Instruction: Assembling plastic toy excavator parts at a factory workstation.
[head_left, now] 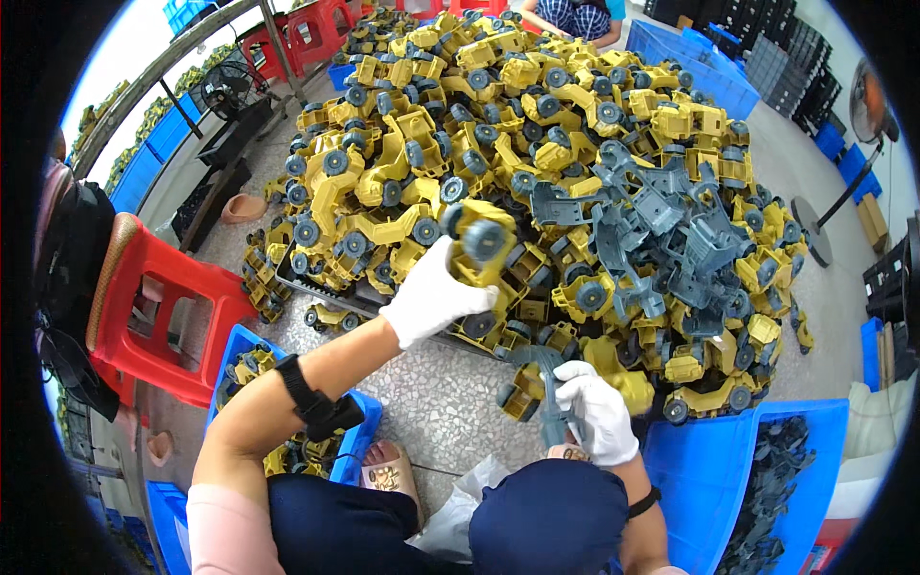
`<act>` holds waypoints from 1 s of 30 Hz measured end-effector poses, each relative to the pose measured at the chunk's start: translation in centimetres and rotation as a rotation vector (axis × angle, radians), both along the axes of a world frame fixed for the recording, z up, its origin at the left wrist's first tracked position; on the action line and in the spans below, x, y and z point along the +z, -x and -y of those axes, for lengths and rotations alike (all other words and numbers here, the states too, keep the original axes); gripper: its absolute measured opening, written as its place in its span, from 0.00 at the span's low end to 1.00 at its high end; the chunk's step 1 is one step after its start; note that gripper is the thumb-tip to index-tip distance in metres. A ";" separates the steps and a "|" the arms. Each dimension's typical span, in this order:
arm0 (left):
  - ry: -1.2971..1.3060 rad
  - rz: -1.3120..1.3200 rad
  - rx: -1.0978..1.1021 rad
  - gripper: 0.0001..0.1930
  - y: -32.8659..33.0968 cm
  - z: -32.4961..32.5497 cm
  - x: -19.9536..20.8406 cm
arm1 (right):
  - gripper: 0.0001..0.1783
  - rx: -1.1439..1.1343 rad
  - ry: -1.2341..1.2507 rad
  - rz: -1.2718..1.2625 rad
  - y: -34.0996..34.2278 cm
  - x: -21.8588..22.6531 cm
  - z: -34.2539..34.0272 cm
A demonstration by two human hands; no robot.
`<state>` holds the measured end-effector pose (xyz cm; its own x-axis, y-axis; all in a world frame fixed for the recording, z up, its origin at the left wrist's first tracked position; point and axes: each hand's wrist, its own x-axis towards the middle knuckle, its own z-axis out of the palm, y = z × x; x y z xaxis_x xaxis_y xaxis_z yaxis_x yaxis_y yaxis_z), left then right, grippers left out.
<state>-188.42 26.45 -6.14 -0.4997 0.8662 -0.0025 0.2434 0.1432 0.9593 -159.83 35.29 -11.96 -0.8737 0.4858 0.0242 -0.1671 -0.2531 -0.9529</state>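
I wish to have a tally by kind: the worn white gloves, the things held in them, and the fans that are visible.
White gloves: 2
Yellow toy vehicle, left hand: 1
Grey plastic part, right hand: 1
Fans: 2
Total: 6

2 white-gloved hands (436, 295), pink sleeve (228, 530)

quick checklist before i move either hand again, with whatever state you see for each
1. Left hand, gloved, gripping a yellow toy vehicle: ok
2. Right hand, gloved, gripping a grey plastic part: ok
3. One hand free: not ok, both are occupied
4. Grey parts within view: ok, a cluster of loose grey pieces lies on the heap of yellow vehicles
5. Grip security on the grey plastic part: cannot tell, the fingers partly cover it
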 end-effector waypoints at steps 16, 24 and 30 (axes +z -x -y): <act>0.059 -0.551 -0.245 0.21 -6.3 11.9 4.2 | 0.23 0.230 0.715 -0.010 4.2 -2.2 1.4; -0.309 -0.776 -0.425 0.16 -6.1 13.1 4.3 | 0.17 0.449 0.615 0.293 6.3 3.3 4.0; -0.268 -0.809 -0.284 0.22 -6.1 12.2 2.9 | 0.16 0.429 0.703 0.135 9.3 4.4 3.7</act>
<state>-182.36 14.25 -3.23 -0.0276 0.8784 0.4772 0.8514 -0.2295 0.4717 -169.15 31.57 -7.57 -0.9601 -0.0266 -0.2785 0.1832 -0.8120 -0.5541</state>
